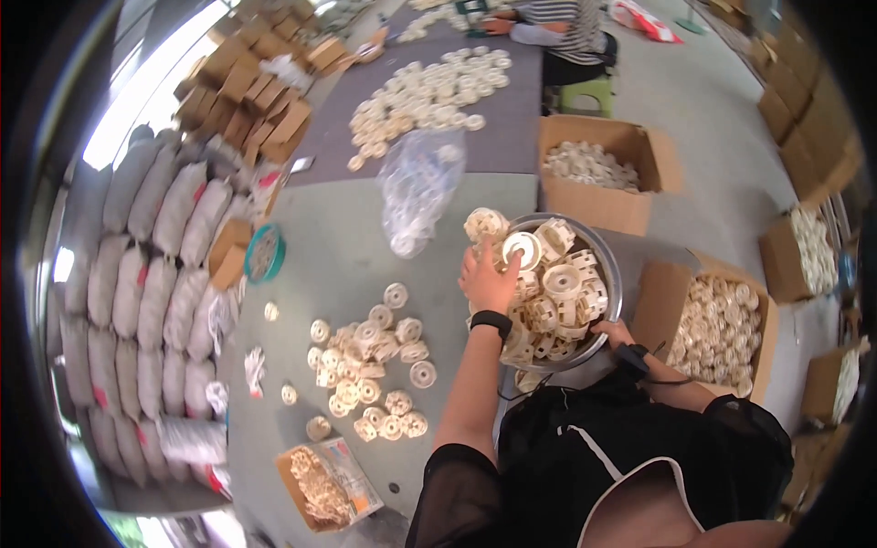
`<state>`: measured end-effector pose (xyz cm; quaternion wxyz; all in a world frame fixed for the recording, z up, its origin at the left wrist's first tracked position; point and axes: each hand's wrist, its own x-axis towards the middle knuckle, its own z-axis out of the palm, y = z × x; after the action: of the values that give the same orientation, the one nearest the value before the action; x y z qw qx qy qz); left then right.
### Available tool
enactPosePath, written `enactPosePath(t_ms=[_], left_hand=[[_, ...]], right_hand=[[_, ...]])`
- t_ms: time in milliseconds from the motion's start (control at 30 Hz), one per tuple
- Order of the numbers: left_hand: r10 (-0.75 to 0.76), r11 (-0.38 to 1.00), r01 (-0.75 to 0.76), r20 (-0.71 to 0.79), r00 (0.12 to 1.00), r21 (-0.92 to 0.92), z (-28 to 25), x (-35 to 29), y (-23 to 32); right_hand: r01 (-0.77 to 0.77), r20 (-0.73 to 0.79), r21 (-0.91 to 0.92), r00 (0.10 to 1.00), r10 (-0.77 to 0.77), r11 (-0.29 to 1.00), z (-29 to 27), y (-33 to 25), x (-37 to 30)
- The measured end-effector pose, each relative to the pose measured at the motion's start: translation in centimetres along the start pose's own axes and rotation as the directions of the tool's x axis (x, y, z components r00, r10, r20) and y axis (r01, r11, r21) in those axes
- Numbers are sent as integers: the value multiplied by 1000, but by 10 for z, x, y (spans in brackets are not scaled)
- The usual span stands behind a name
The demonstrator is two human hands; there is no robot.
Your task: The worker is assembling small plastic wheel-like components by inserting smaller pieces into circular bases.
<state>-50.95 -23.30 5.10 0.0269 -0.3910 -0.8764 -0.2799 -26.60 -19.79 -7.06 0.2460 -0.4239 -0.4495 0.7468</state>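
A round metal basin [614, 265] heaped with cream plastic ring-shaped parts [562, 281] is at the right edge of the table. My left hand [491, 281] lies over the basin's left side, its fingers apart and touching the parts on top. One cream part [486, 225] sits at those fingertips, and a whiter ring [522, 250] is beside the thumb. On the basin's lower right rim my right hand [614, 331] is closed, with some fingers hidden. Left of the basin, a loose pile of similar parts [365, 352] lies on the table.
A clear plastic bag [420, 183] lies mid-table, with more parts [429, 96] beyond. Cardboard boxes of parts [594, 205] [713, 338] stand to the right. At the left are a teal bowl [265, 253], a small carton [329, 484] and stacked sacks [146, 301]. A person [571, 32] sits at the far end.
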Motion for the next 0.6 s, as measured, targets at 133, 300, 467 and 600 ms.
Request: enactPosePath(t_ms=[133,300,467,600], left_hand=[[-265,964,265,-9,964,20,-66,-26,-142],[-478,878,477,-24,878,-49,-100,-54,-242],[-513,856,500,-89,854,-130,-109,-56,-294],[-530,843,485,-205,823,-231,-110,-61,-337]], right_hand=[[-91,185,-238,973,137,967,114,35,-7],[-258,161,-411,924,348,874,207,30,-20],[-263,183,-383,918,351,886,256,22,-9],[-135,280,-671,864,418,729,273,26,35]])
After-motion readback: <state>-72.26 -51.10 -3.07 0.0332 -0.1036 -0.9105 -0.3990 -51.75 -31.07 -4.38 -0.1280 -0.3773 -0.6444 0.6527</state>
